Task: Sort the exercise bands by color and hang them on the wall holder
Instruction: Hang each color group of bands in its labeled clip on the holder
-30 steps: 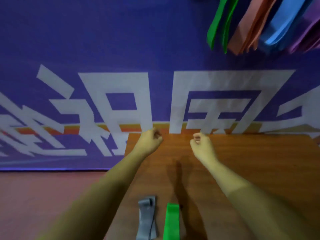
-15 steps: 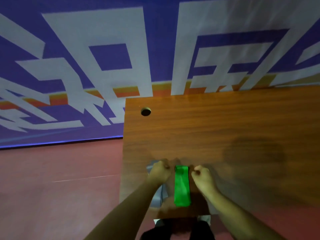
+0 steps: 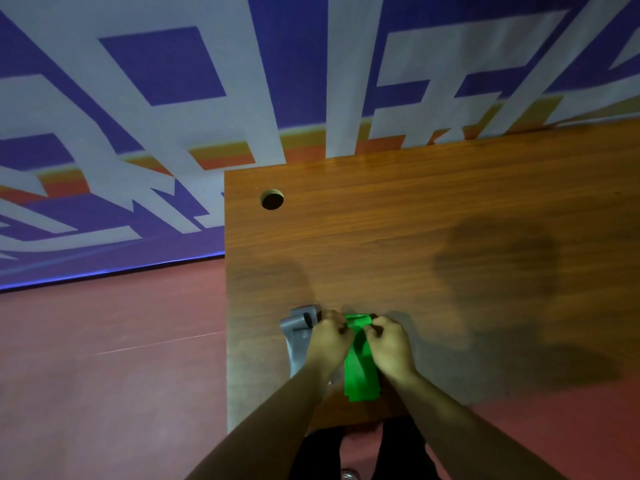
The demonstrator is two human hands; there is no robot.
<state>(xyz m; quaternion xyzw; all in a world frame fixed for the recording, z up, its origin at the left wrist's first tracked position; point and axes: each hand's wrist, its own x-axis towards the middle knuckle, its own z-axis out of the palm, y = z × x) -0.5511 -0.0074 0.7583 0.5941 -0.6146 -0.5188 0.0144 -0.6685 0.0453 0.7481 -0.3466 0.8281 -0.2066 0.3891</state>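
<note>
left hand and right hand pinch the green band's 12 o'clock end; grey band at 9 o'clock.

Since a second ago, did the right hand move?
Yes. Against the table, the right hand came back from the far edge to the near edge, onto the green band.

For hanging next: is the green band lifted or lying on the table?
Lying on the table: the green band is flat, left hand and right hand pinching its far end.
</note>
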